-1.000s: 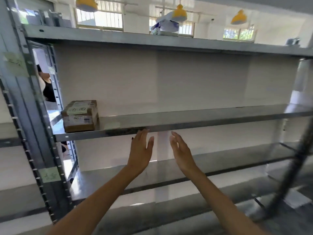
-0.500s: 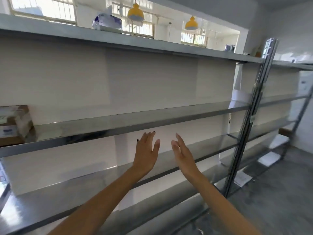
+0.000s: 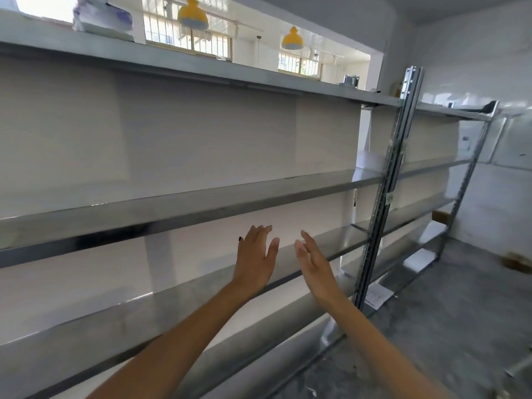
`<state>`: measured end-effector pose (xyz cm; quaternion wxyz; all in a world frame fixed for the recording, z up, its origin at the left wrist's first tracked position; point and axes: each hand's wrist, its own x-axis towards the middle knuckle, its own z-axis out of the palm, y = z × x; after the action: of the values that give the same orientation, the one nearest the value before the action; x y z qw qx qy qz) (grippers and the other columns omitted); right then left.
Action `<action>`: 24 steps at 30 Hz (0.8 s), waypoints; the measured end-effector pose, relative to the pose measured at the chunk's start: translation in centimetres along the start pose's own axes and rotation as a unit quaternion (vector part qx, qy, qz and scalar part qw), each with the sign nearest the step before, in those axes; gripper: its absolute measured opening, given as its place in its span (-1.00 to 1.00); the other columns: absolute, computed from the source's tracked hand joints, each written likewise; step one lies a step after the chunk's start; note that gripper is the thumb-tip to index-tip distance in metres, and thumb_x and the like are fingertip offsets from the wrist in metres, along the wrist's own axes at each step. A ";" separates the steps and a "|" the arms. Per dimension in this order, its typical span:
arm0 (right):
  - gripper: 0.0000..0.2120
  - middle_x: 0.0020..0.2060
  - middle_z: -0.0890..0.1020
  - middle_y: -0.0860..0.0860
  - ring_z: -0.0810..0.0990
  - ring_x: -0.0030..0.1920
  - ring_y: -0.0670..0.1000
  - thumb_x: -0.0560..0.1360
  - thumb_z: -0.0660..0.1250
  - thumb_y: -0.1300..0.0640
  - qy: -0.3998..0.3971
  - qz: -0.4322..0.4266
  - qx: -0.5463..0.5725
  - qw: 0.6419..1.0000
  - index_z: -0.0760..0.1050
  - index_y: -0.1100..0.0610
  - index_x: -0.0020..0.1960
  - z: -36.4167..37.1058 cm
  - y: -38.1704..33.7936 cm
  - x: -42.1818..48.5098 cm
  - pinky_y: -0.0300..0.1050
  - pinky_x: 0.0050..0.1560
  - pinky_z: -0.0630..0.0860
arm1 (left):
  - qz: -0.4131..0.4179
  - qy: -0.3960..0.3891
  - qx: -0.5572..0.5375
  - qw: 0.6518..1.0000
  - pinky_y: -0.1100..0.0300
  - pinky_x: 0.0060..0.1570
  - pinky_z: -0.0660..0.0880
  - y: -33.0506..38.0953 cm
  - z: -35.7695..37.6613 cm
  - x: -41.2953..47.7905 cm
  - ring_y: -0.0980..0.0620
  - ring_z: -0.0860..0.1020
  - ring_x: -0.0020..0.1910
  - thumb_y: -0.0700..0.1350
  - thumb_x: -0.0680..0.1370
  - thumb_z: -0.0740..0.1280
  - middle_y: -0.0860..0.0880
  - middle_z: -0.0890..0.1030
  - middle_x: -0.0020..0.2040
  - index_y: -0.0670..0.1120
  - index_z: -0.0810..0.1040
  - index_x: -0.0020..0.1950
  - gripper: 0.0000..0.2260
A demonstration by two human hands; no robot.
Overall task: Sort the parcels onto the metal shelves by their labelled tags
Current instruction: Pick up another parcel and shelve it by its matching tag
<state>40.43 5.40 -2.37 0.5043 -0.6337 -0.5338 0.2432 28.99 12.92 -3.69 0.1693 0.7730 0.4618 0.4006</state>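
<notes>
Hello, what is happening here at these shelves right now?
A person stands before long metal shelves, both arms stretched forward. The left hand and right hand are open and hold nothing. A wrapped parcel lies on the top shelf, and a brown box sits on a lower shelf far right.

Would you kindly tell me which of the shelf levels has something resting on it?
The top shelf: a white-and-purple wrapped parcel sits near its left end, while the levels below look bare.

One head-worn view faces the metal shelves (image 3: 201, 203) closely, tilted down, their run receding toward two o'clock.
</notes>
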 end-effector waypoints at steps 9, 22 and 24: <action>-0.49 0.43 0.32 0.02 0.30 0.41 0.03 0.58 0.01 -0.15 0.040 0.013 -0.006 0.999 0.09 -0.08 0.50 -3.5 1.3 1.6 -0.15 0.31 0.21 | 0.023 -0.033 -0.014 0.999 0.04 0.49 -0.09 1.4 4.1 1.9 0.04 0.11 0.52 0.11 0.62 0.01 0.04 0.22 0.51 0.05 0.24 0.44 -0.60; -0.45 0.49 0.22 -0.03 0.23 0.47 0.01 0.58 0.01 -0.18 0.110 0.044 -0.014 0.993 0.06 -0.04 0.52 -6.1 3.8 3.7 -0.06 0.45 0.14 | 0.072 -0.100 -0.055 0.991 -0.05 0.50 -0.07 1.9 8.5 6.1 0.00 0.11 0.52 0.09 0.62 0.03 0.00 0.21 0.52 0.03 0.16 0.49 -0.57; -0.45 0.48 0.24 -0.03 0.23 0.46 -0.01 0.58 0.03 -0.15 0.128 0.054 0.001 0.990 0.09 -0.01 0.52 -6.7 4.3 3.5 -0.14 0.41 0.14 | 0.083 -0.112 -0.060 0.988 -0.04 0.48 -0.07 2.2 9.5 6.4 -0.01 0.13 0.51 0.09 0.62 0.04 0.00 0.22 0.51 0.02 0.18 0.49 -0.56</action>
<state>49.05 6.44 -2.92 0.5551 -0.6871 -0.4298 0.1873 39.26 18.25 -5.22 0.2326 0.8368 0.3495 0.3514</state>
